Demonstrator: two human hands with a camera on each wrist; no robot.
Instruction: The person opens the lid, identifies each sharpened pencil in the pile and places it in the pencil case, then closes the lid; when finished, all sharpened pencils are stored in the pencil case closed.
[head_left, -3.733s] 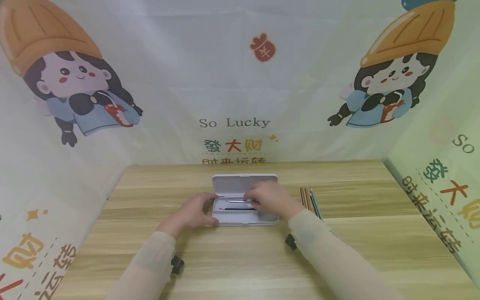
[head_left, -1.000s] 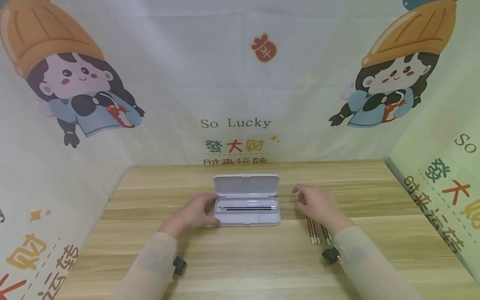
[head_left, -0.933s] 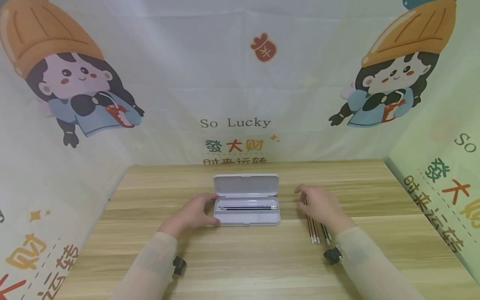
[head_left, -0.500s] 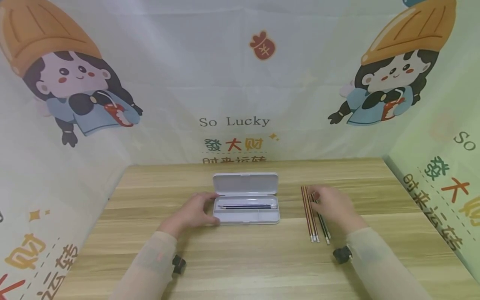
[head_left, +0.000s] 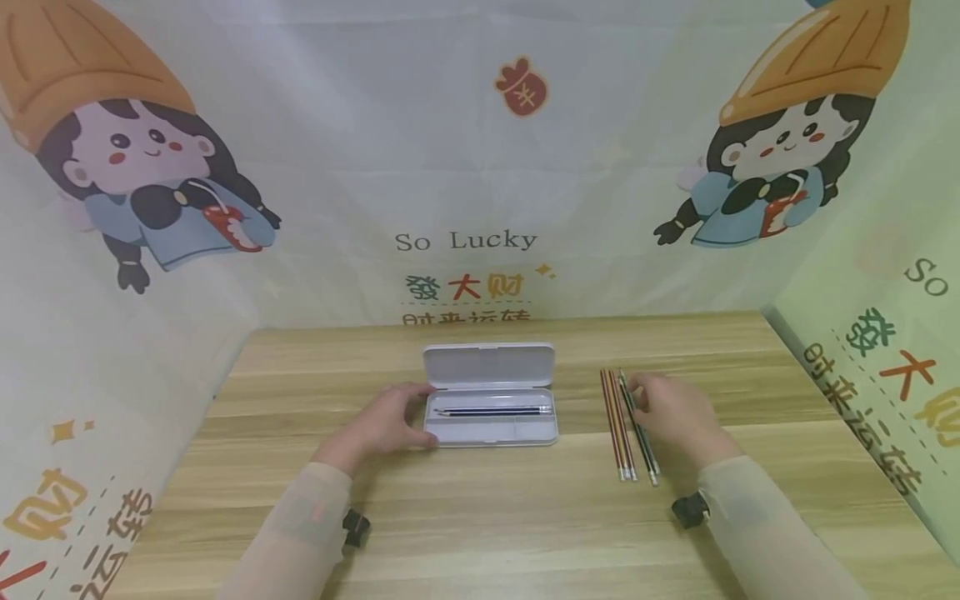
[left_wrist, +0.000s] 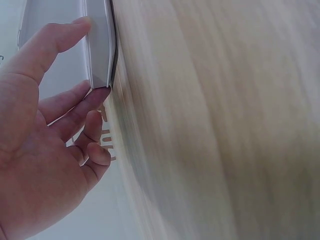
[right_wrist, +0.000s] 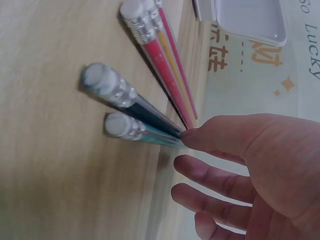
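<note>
My left hand (head_left: 382,423) holds the left end of an opened white pencil case (head_left: 457,432), its thumb at the front corner and fingers at the back; the left wrist view shows the thumb (left_wrist: 75,32) pressing the case's edge. Dark pencils (head_left: 491,412) lie lengthwise in the case's rear compartment; how many is hard to tell. My right hand (head_left: 678,417) is over loose pencils at the right. In the right wrist view, its thumb pinches a dark green pencil (right_wrist: 145,112) against a mostly hidden index finger. A teal pencil (right_wrist: 150,134) lies right beside it.
Several red and yellow pencils (head_left: 617,429) lie together on the wooden table (head_left: 480,517), between the case and my right hand. A printed cloth (head_left: 337,208) hangs behind the table and along both sides.
My right hand has gone from inside the case to the pencils at the right, then slid further right from the red and yellow ones to the green ones. My left hand stays on the case.
</note>
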